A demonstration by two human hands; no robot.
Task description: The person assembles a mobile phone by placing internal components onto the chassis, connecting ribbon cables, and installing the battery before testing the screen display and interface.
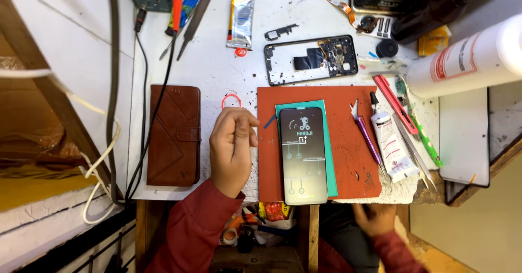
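Observation:
A smartphone point(303, 154) with its screen lit lies face up on a teal sheet point(329, 142) on a red work mat point(348, 159). My left hand point(232, 149) hovers just left of the phone, fingers loosely curled with nothing in them. My right hand point(374, 219) is low at the table's front edge, below the mat, fingers spread and empty. A stripped black phone frame point(310, 59) with exposed parts lies beyond the mat.
A brown wallet case point(174, 135) lies to the left beside black cables point(142, 121). A purple tool point(368, 140), a small glue tube point(390, 145), tweezers and a red cutter point(395, 104) lie right of the mat. A large white bottle point(467, 58) and a yellow-and-silver tube point(241, 14) lie further back.

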